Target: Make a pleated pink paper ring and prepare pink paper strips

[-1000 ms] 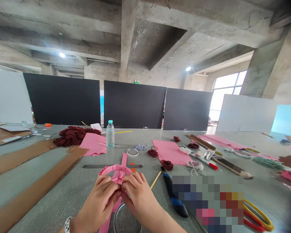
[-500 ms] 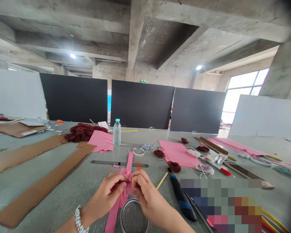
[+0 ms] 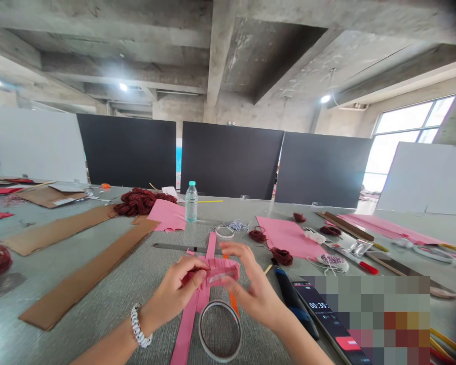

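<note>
Between thumb and fingers, my left hand (image 3: pixel 184 281) pinches the left end of a small folded pink paper piece (image 3: pixel 228 264). A pale shiny band runs along its near side; I cannot tell whether it is tape. My right hand (image 3: pixel 256 289) is at the piece's right end, thumb and fingers spread apart around it. Under the piece a long pink paper strip (image 3: pixel 184 329) lies on the table. Close to me is a large tape roll (image 3: pixel 220 358), with an orange strip (image 3: pixel 233 303) beside it. Behind the hands lies a steel ruler (image 3: pixel 175 247).
A water bottle (image 3: pixel 191 203) stands beyond, near dark red yarn (image 3: pixel 140 203) and pink paper (image 3: pixel 277 235). Brown cardboard strips (image 3: pixel 87 276) lie left. At right are a dark-handled tool (image 3: pixel 289 291), a phone (image 3: pixel 319 309) and a red-tipped cutter (image 3: pixel 367 267). Black panels (image 3: pixel 231 159) border the back.
My right hand has opened and moved a little right and up, uncovering the pink piece. The view has turned slightly left, and the phone screen now shows.
</note>
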{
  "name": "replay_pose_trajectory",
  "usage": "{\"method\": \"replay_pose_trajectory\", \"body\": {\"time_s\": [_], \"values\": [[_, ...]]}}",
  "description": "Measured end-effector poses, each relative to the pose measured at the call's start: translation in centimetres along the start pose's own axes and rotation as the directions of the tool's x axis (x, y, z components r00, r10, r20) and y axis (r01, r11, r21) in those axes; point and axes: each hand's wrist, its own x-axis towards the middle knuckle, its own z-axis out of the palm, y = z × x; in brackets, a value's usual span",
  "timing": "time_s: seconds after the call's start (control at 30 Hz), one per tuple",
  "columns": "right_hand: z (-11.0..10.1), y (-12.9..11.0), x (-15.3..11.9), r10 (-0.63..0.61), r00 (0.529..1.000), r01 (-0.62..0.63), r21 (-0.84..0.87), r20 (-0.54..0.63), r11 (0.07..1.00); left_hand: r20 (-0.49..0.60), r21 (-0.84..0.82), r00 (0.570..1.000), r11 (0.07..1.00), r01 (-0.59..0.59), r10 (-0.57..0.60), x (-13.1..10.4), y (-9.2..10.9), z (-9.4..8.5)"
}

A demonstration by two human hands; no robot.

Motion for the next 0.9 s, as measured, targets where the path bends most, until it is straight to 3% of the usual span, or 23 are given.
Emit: {"method": "replay_pose_trajectory", "body": {"time_s": [0.07, 0.13, 0.23, 0.37, 0.43, 0.53, 0.6, 0.67, 0.7, 0.73, 0.8, 0.83, 0.87, 0.9], "values": [[0.4, -0.2, 0.0, -0.055, 0.998, 0.061, -0.136, 0.044, 0.989, 0.003, 0.022, 1.000, 1.000, -0.009, 0.009, -0.1, 0.1, 0.1], [0.4, -0.2, 0.1, -0.041, 0.998, 0.047, -0.131, 0.049, 0.990, 0.009, 0.021, 1.000, 1.000, -0.012, 0.012, -0.1, 0.1, 0.1], [-0.7, 0.5, 0.3, 0.079, 0.997, -0.075, 0.149, -0.022, 0.986, 0.005, -0.044, 1.000, 0.999, 0.007, -0.007, -0.1, 0.0, 0.1], [-3.2, 2.3, 0.9, 0.294, 0.933, -0.110, 0.613, -0.207, 0.782, -0.024, -0.252, 0.997, 0.965, 0.065, -0.073, 0.0, -0.6, -0.1], [-4.2, 3.0, 1.2, 0.363, 0.887, -0.087, 0.671, -0.284, 0.737, -0.036, -0.350, 0.991, 0.930, 0.111, -0.132, 0.2, -0.9, -0.1], [-5.3, 3.5, 1.3, 0.390, 0.861, -0.144, 0.579, -0.326, 0.803, -0.142, -0.430, 0.972, 0.897, 0.107, -0.185, 0.4, -1.5, 0.0], [-5.8, 3.3, 1.1, 0.386, 0.896, -0.258, 0.449, -0.221, 0.856, -0.256, -0.488, 0.947, 0.872, 0.045, -0.192, 0.6, -1.7, -0.1], [-6.4, 2.7, 0.7, 0.394, 0.919, -0.378, 0.293, 0.007, 0.878, -0.350, -0.557, 0.919, 0.829, -0.046, -0.184, 0.9, -1.8, -0.4], [-6.7, 2.4, 0.5, 0.405, 0.902, -0.430, 0.206, 0.153, 0.879, -0.378, -0.596, 0.909, 0.797, -0.096, -0.173, 1.0, -1.8, -0.6], [-6.9, 2.2, 0.3, 0.418, 0.856, -0.470, 0.121, 0.304, 0.875, -0.393, -0.634, 0.906, 0.761, -0.140, -0.160, 1.2, -1.8, -0.7], [-7.3, 2.0, -0.1, 0.434, 0.709, -0.500, -0.037, 0.556, 0.865, -0.406, -0.679, 0.903, 0.708, -0.194, -0.141, 1.4, -1.7, -1.0], [-7.3, 2.2, -0.2, 0.456, 0.639, -0.482, -0.140, 0.619, 0.865, -0.421, -0.678, 0.896, 0.705, -0.208, -0.141, 1.4, -1.8, -1.1], [-7.2, 2.5, -0.3, 0.494, 0.600, -0.446, -0.249, 0.629, 0.860, -0.448, -0.657, 0.882, 0.723, -0.215, -0.146, 1.5, -1.8, -1.1], [-7.0, 2.9, -0.4, 0.536, 0.601, -0.406, -0.351, 0.593, 0.844, -0.485, -0.617, 0.862, 0.757, -0.216, -0.149, 1.5, -1.9, -1.0]]}}
